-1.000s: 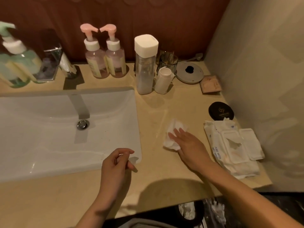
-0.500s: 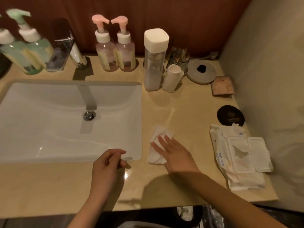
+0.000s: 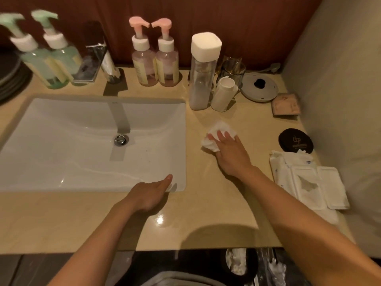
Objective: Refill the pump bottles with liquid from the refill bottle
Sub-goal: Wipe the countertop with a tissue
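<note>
Head view: we recorded the right hand [image 3: 231, 155] laid palm-down on a crumpled white wipe [image 3: 214, 139], fingers straight and pressing it flat against the surface [image 3: 206, 221], right of the sink [image 3: 51, 159]. The left hand [image 3: 150, 194] rested flat on the surface at the front right corner of the sink, fingers extended, holding nothing. We noted the hands well apart, neither one curled around an object.

All bottles stood upright along the back edge of the surface, away from both hands. Two pink pump bottles [image 3: 154, 67] stood touching side by side behind the sink's right rear corner, pump heads fitted. Just beside them to the right stood a tall clear bottle [image 3: 201, 83] with a white square cap. A small white cylinder [image 3: 223, 96] leaned next to it, in front of a glass [image 3: 233, 68]. Two green pump bottles [image 3: 51, 62] stood at the far left, blurred, next to the faucet [image 3: 92, 58].

Further right we logged a round grey lid [image 3: 259, 89], a flat sachet [image 3: 285, 104] and a black round case [image 3: 295, 141]. An open pack of wipes [image 3: 309, 182] lay near the right forearm.
</note>
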The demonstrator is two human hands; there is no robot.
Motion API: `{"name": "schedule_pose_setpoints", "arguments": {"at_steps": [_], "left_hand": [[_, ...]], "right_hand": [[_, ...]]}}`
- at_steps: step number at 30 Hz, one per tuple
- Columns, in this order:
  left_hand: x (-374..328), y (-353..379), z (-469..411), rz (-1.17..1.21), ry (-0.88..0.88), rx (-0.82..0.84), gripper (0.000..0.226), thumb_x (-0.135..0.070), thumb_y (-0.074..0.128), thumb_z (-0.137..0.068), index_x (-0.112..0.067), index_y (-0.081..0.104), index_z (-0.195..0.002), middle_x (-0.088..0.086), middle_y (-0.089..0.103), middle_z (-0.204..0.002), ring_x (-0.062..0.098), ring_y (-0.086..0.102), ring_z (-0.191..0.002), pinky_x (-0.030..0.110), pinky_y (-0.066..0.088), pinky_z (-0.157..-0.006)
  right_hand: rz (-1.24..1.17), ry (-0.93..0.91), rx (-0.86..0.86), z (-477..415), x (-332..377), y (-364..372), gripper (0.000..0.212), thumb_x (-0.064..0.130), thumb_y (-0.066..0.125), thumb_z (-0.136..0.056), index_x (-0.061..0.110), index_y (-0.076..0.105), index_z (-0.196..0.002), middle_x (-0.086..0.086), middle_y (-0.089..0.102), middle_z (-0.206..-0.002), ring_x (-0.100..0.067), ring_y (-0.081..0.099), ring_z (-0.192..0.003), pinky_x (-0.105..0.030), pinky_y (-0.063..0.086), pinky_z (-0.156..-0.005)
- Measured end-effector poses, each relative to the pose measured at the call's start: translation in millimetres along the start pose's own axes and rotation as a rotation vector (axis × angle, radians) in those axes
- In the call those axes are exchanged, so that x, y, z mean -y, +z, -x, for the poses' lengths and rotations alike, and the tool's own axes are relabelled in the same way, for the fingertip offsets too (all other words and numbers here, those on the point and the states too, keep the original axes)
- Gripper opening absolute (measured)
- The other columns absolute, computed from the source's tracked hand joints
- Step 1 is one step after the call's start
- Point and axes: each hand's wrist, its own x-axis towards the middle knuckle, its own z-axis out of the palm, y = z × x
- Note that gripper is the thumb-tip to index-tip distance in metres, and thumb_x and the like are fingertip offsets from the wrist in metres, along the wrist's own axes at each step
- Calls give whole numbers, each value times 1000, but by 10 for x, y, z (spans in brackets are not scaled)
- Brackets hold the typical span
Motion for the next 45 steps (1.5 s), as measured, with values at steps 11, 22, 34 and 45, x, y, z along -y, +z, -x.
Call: {"name": "schedule_pose_setpoints", "arguments": {"at_steps": [11, 22, 34, 45], "left_hand": [[78, 157, -28, -81, 104, -138, 50, -37, 5, -101, -34, 36, -139, -2, 53, -134, 17, 44, -125, 35, 11, -111], [47, 195, 9, -101, 117, -288, 46, -30, 4, -100, -34, 34, -135, -10, 59, -122, 13, 51, -113, 33, 19, -106], [41, 174, -43, -68, 75, -215, 49, -35, 4, -100, -35, 34, -139, -5, 56, -130, 19, 51, -117, 39, 23, -108], [79, 192, -36, -166, 106, -223, 56, -34, -4, -95, -35, 28, -142, -10, 48, -139, 16, 45, -123, 37, 18, -109]], "right_hand": [[77, -272, 88, 1220, 509, 320, 82, 29, 68, -67, 28, 35, -142, -6, 43, -145, -26, 39, -135, -49, 18, -112], [-43, -113, 70, 665, -99, -93, 55, 26, 28, -98, 33, 8, -148, 1, 4, -158, -21, 2, -146, -29, -3, -114], [41, -21, 233, -561, 442, -147, 52, 39, 16, -102, 33, -5, -150, -6, -12, -158, -30, -14, -144, -50, -11, -113], [218, -179, 236, 615, 134, -129, 65, 37, -3, -87, 24, -6, -150, -20, -3, -156, -41, -2, -143, -43, -15, -112]]}}
